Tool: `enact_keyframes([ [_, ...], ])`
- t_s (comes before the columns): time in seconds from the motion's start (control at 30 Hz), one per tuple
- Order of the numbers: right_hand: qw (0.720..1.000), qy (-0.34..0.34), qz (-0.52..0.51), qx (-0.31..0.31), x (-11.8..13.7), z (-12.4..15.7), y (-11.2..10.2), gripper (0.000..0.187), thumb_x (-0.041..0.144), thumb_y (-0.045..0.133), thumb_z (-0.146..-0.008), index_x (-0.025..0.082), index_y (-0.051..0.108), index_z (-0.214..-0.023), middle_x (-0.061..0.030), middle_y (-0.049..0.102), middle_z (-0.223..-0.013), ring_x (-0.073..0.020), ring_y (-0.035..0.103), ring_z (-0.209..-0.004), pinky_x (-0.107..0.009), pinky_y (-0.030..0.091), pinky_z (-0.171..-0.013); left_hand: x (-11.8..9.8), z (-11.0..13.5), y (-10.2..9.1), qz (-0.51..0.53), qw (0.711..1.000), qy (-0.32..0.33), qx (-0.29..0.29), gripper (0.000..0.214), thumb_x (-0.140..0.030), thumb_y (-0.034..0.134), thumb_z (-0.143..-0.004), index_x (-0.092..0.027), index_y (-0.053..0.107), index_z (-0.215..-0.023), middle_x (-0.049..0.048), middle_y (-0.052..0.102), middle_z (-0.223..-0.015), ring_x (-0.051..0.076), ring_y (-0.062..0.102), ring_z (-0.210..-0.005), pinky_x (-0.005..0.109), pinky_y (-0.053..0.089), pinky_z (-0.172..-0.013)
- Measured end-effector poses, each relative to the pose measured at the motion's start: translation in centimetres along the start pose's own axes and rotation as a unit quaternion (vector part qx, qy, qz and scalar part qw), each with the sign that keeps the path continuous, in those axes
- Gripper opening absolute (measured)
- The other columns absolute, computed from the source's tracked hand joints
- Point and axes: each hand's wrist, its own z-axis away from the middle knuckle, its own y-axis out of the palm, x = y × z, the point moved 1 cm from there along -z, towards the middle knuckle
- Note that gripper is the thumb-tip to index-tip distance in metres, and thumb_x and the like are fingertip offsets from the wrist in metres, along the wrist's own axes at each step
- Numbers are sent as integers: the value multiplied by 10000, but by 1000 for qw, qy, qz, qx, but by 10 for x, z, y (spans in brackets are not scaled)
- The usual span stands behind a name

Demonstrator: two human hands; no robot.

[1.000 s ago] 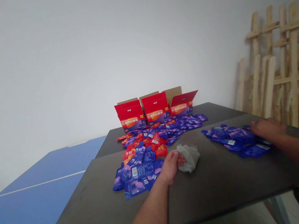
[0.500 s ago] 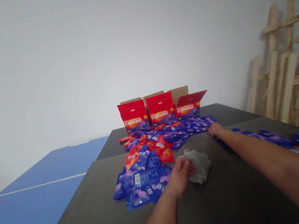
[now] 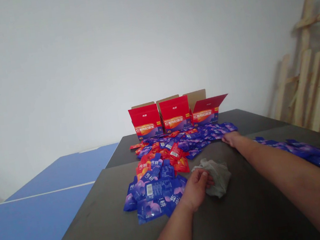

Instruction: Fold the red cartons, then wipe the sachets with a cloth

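The left hand [image 3: 197, 190] rests on the near dark table top [image 3: 249, 218], its fingers [image 3: 204, 179] loosely clenched toward the palm, with the fingertips against a crumpled gray cloth [image 3: 217, 177]. Whether they are grasping the cloth cannot be told from this view. The cloth lies on the table top just right of a heap of blue and red sachets [image 3: 157, 189], and the left hand sits at the heap's lower right edge.

The right hand [image 3: 231, 139] is extended forward, palm down, with the fingers released and nearly flat. It lies at the far edge of the near table top, just beside the blue sachets; contact cannot be confirmed.

The heap runs back across a far dark table top [image 3: 251, 118] to three open red cardboard boxes [image 3: 175, 114], standing side by side. A separate strip of blue sachets [image 3: 302, 152] lies right of the right forearm. A blue table-tennis table [image 3: 43, 218] stands on the left. Wooden slats [image 3: 313, 76] lean against a white wall [image 3: 53, 71] on the right.
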Motion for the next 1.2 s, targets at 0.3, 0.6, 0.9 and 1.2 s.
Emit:
enact_keyframes([
  [0.3,931,175,-292,128,8,50,-20,244,309,561,-938,154,586,-1125,-64,623,-1065,-148,623,-862,-317,557,-735,-2,-3,-2,19,1000,-6,1,324,-482,568,-855,-165,558,-922,40,630,-853,158,606,-750,290,430,-696],
  [0.6,872,121,-377,287,24,163,-29,106,55,593,-774,155,565,-794,8,571,-592,-98,568,-521,-173,441,-444,-10,-7,-7,144,987,-60,-50,352,-470,632,-822,-169,562,-989,102,678,-992,187,664,-804,297,475,-714],
  [0.9,904,-214,-146,341,25,209,-12,328,483,480,-877,177,595,-848,25,562,-559,-100,456,-413,-220,362,-409,-23,-11,-17,289,946,17,-149,224,-314,663,-824,-171,604,-986,67,702,-950,171,674,-864,331,512,-867],
  [1.2,857,-466,162,147,11,218,8,542,479,647,-783,214,582,-1252,-127,574,-1260,-290,516,-1156,-453,378,-1000,-31,-12,-24,392,896,-42,-206,196,-273,545,-895,-135,650,-987,69,706,-894,138,671,-766,260,549,-770],
])
